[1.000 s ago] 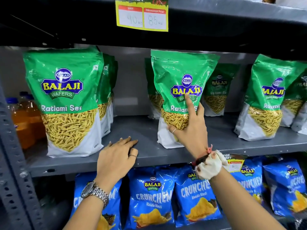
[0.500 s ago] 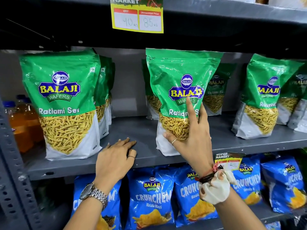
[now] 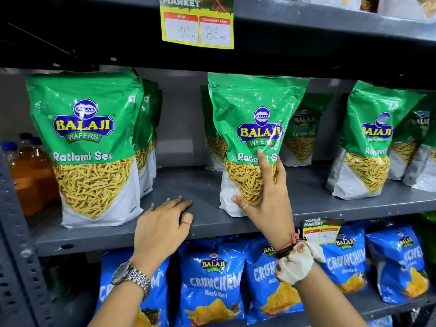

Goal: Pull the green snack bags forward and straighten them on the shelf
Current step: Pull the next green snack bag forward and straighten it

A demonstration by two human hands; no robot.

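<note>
Green snack bag (image 3: 253, 128), middle of the grey shelf (image 3: 203, 187), upright near the front edge. Right hand (image 3: 266, 199) grips its lower front: thumb on the white base, fingers spread up over the window. Left hand (image 3: 162, 227) open, palm down flat on the shelf left of that bag, holding nothing. Further green bags (image 3: 87, 142) stand left, right and behind it.

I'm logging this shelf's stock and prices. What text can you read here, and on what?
"BALAJI WAFERS", "Ratlami Sev": left green bag; the same, partly covered, on the middle green bag.
"MARKET", "MRP 90 Rs", "Discounted Price 85 Rs": yellow price tag.
"BALAJI WAFERS", "CRUNCHEM", "Masala Masti": blue bag.
"SUPER MARKET": lower tag; its prices are unreadable.
</note>
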